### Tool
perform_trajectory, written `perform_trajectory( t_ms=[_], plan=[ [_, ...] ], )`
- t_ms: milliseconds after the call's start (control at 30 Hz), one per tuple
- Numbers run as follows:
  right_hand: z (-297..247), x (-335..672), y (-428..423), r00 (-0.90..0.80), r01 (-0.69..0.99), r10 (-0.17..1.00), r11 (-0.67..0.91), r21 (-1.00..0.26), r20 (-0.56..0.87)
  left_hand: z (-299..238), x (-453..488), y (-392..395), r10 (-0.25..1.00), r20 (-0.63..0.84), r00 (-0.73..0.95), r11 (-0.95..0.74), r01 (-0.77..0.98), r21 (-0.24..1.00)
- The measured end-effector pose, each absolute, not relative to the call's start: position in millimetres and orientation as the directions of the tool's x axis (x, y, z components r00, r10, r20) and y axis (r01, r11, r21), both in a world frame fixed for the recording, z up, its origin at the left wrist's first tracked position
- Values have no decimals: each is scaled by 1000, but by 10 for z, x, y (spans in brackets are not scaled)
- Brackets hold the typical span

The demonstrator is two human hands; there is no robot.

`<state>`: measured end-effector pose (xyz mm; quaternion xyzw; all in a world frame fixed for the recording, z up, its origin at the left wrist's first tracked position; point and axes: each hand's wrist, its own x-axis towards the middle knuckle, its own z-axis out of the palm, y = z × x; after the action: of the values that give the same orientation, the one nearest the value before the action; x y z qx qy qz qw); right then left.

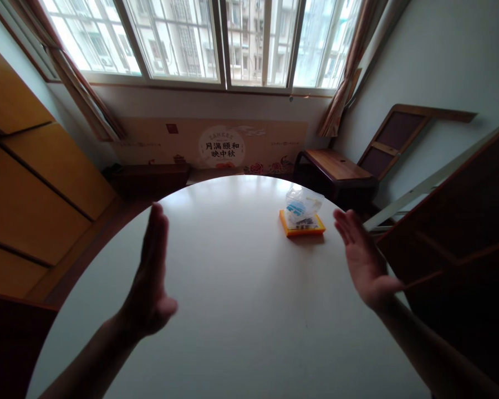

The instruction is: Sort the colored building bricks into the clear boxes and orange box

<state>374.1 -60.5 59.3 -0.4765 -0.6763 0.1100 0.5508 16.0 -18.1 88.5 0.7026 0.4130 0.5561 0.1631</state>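
Observation:
My left hand is held edge-on above the round white table, fingers stretched out and together, palm facing right, holding nothing. My right hand hovers at the table's right side, palm facing left and fingers extended, also holding nothing. Between and beyond the hands, nearer the right one, an orange box lies on the table with a clear plastic bag of small items on top.
Yellow-brown cabinets stand at the left. A dark wooden bench and leaning wooden frames are at the right. A printed cardboard panel leans under the wide window at the back.

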Motion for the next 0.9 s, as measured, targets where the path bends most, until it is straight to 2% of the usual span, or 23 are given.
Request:
perform_trajectory(
  t_ms=[33, 67, 100, 167, 200, 300, 367, 467, 633, 733, 833, 900],
  plan=[
    [547, 3673, -683, -147, 555, 797, 557, -618, 585, 840, 150, -285, 727, 631, 271, -674, 462, 577],
    [489, 3608, -751, -354, 559, 786, 612, -559, 507, 779, 146, -378, 674, 603, 426, -734, 476, 484],
    [426, 3545, -806, -521, 553, 744, 667, -499, 418, 709, 147, -456, 665, 513, 543, -747, 498, 441],
    [303, 3431, -879, -728, 527, 646, 741, -415, 228, 562, 165, -569, 655, 309, 690, -746, 527, 407],
    [251, 3382, -901, -773, 524, 618, 747, -409, 139, 493, 179, -606, 641, 223, 735, -746, 528, 406],
    [162, 3282, -934, -818, 518, 576, 732, -442, -5, 326, 213, -657, 598, 26, 801, -740, 539, 402],
    [156, 3257, -941, -813, 534, 579, 703, -470, -58, 254, 221, -665, 572, -32, 820, -751, 539, 381],
    [191, 3252, -938, -803, 553, 587, 670, -496, -103, 202, 215, -663, 548, -38, 836, -776, 524, 351],
    [225, 3257, -933, -800, 559, 590, 665, -495, -110, 188, 209, -656, 533, -45, 845, -795, 518, 316],
    [166, 3249, -957, -802, 547, 594, 694, -469, -57, 154, 199, -653, 519, -58, 853, -810, 512, 285],
    [80, 3253, -954, -755, 520, 636, 728, -447, 158, 124, 163, -652, 520, -11, 854, -831, 508, 224],
    [61, 3301, -882, -605, 519, 694, 715, -468, 390, 146, 132, -658, 534, 51, 844, -835, 517, 187]
  ],
)
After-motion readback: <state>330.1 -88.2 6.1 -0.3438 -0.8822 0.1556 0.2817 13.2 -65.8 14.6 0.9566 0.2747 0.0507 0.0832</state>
